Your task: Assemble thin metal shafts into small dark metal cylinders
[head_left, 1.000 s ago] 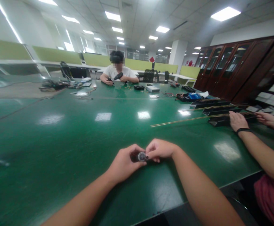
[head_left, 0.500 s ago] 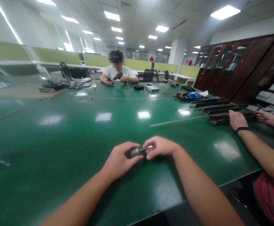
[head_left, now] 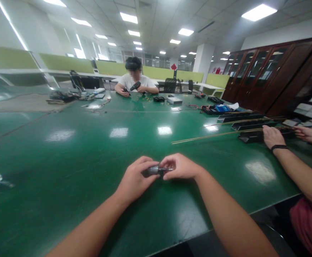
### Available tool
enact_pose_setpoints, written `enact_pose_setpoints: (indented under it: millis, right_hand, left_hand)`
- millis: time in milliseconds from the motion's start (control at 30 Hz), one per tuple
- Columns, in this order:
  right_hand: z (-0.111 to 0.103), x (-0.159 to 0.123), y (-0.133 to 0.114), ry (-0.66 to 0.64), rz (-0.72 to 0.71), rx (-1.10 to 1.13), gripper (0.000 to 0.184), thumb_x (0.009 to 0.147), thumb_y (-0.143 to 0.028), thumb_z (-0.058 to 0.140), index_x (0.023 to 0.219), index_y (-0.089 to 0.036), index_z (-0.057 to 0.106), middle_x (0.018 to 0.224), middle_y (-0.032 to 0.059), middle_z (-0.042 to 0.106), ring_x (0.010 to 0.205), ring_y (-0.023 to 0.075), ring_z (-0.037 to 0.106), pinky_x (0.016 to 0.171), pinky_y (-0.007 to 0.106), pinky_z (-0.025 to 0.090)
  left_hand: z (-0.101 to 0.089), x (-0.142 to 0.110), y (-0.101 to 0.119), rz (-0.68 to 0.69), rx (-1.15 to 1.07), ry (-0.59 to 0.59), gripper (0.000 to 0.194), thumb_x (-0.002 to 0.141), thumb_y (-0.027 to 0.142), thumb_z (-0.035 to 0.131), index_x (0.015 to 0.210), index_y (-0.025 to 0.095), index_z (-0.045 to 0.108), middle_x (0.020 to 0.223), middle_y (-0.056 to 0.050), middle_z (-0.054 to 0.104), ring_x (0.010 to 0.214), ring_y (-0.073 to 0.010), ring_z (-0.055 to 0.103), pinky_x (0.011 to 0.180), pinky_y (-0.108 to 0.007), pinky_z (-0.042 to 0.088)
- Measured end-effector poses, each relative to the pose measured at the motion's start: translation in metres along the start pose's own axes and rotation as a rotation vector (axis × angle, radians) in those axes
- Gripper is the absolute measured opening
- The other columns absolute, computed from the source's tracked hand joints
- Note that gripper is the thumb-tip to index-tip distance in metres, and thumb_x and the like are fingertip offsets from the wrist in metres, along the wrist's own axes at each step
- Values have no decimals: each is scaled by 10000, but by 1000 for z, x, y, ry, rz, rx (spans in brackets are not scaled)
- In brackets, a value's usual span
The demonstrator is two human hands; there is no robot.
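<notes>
Just above the green tabletop (head_left: 91, 200), a small grey metal cylinder (head_left: 154, 170) with a thin dark shaft (head_left: 166, 169) lies roughly level between my hands. My left hand (head_left: 136, 178) is closed around the cylinder's body, thumb below and fingers above. From the right, my right hand (head_left: 181, 167) curls its thumb and fingers about the shaft end, close to my left fingertips. My palms hide part of the piece, and its exact kind is not clear.
At the right, a co-worker's hand (head_left: 273, 137) rests by black channel-shaped pieces (head_left: 249, 135) with long thin rods (head_left: 199, 137). Across the table another person (head_left: 136, 84) holds a dark power tool (head_left: 135, 86). A white box (head_left: 174, 100) and a tool tray (head_left: 217, 109) stand far off.
My right thumb and fingers have shifted slightly along and around the shaft, closer to my left hand. My left hand keeps hold of the cylinder. The view has turned a little.
</notes>
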State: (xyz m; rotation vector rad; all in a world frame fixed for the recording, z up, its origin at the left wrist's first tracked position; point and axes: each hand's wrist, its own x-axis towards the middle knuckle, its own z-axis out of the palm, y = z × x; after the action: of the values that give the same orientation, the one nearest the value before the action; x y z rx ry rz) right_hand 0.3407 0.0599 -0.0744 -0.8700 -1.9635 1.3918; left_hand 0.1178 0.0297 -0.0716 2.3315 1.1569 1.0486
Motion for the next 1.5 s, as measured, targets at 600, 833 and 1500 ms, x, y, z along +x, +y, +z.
enact_pose_setpoints:
  millis: [600,833,1500]
  right_hand:
    - [11,0,-6,219,-134,-263,168,735,-172,691,896,-144,731,854,51,735,766,168,685,733,263,534]
    - [10,1,-1,200,-130,-331,152,736,-200,701,876,-154,741,846,48,738,740,170,678,691,251,514]
    - [3,-1,-5,176,-57,-358,161,716,-258,748,830,-143,753,738,31,711,636,141,612,596,226,444]
  left_hand:
    - [1,0,0,-155,-8,-18,280,781,435,730,1001,262,710,978,-1,725,879,-199,671,828,-301,522]
    - [0,1,-1,-89,-12,8,267,779,392,741,999,244,709,960,-22,718,863,-198,668,809,-303,536]
    - [-2,1,-5,-77,-28,6,223,778,310,747,991,253,707,948,-7,710,849,-174,660,780,-277,530]
